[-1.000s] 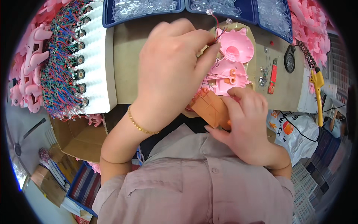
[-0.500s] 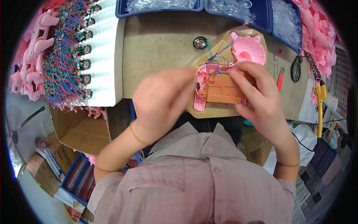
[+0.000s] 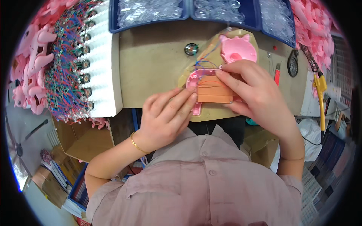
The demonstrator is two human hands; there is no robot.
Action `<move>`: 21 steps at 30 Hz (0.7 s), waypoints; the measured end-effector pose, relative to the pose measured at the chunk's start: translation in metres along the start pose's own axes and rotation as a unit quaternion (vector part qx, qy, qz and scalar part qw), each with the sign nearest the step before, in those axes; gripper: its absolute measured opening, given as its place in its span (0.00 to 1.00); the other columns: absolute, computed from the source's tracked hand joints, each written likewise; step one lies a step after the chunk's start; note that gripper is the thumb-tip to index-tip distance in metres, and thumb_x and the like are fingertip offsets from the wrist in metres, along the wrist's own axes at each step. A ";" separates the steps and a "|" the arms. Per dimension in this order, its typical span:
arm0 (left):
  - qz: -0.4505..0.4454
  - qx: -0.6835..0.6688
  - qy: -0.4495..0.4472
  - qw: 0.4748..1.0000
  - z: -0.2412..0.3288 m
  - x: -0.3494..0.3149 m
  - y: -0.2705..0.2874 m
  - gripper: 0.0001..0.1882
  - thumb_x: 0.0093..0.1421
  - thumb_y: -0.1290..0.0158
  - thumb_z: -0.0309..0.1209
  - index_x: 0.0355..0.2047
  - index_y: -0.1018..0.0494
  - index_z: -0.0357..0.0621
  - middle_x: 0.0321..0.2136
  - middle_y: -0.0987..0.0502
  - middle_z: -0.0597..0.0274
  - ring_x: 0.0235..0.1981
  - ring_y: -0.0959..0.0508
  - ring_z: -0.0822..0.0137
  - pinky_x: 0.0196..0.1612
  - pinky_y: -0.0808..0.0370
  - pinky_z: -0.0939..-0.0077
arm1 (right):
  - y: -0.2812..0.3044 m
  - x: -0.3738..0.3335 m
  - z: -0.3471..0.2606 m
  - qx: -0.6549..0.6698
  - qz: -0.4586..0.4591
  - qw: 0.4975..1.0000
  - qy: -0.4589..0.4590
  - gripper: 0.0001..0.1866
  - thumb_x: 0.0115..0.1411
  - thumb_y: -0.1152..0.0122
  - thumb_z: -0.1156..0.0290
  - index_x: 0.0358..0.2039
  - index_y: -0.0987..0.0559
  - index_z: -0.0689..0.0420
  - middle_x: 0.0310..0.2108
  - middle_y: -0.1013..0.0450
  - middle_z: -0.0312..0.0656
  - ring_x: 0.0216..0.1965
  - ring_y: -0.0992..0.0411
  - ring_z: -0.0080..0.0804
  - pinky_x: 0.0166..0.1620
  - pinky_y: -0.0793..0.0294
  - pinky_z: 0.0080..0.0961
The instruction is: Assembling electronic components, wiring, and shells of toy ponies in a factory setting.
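Note:
An orange plastic box sits in a pink toy body shell in front of me. Red and blue wires run out over the shell's far edge to a small round speaker. My left hand presses its closed fingertips on the shell's left side, against the box. From the right, my right hand grips the shell and box between thumb and fingers, which hide that end. Just beyond lies a pink animal-shaped head shell, hollow side up.
At the left, wired speakers crowd a white foam tray. Blue bins of clear plastic parts line the far edge. On the right are a red-handled tool, a black oval part, a yellow tool on a coiled cord and heaped pink parts.
My left hand, blurred and raised before, has come down onto the shell's left side. The orange box now lies straighter. The whole view has shifted slightly; my right hand keeps its grip.

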State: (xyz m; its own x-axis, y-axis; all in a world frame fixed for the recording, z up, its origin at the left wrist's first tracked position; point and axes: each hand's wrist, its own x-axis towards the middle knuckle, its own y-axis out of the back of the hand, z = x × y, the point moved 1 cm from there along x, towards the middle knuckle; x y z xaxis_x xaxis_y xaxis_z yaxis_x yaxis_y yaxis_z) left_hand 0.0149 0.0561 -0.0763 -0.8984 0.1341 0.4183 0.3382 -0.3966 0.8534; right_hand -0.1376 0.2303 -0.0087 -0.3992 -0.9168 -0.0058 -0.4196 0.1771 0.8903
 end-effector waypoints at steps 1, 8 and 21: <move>-0.024 -0.037 0.016 0.999 -0.002 0.005 0.006 0.21 0.48 0.40 0.30 0.45 0.24 0.46 0.48 0.26 0.66 0.44 0.27 0.67 0.44 0.33 0.70 | 0.003 0.001 0.003 0.011 -0.004 1.000 0.008 0.31 0.38 0.32 0.76 0.48 0.26 0.60 0.45 0.32 0.45 0.45 0.31 0.41 0.45 0.28 0.32; -0.017 -0.019 -0.027 0.999 -0.002 0.066 0.018 0.21 0.49 0.40 0.37 0.44 0.23 0.49 0.47 0.25 0.70 0.45 0.28 0.66 0.44 0.34 0.70 | 0.022 -0.032 0.008 -0.056 0.088 0.991 -0.079 0.26 0.41 0.30 0.70 0.43 0.24 0.61 0.36 0.30 0.42 0.38 0.32 0.39 0.41 0.33 0.31; -0.118 0.004 -0.097 0.988 0.009 0.081 0.004 0.21 0.54 0.43 0.37 0.48 0.25 0.48 0.50 0.26 0.71 0.48 0.28 0.69 0.47 0.35 0.70 | 0.002 -0.028 0.022 0.034 0.119 0.991 -0.054 0.18 0.42 0.30 0.66 0.33 0.22 0.60 0.29 0.31 0.39 0.31 0.33 0.35 0.35 0.36 0.31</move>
State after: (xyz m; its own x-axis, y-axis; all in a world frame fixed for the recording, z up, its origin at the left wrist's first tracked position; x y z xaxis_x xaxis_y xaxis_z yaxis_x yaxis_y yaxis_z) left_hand -0.0544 0.0732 -0.0358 -0.8822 0.3938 0.2582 0.1287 -0.3258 0.9366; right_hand -0.1455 0.2641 -0.0174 -0.5774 -0.8030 0.1478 -0.3562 0.4106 0.8394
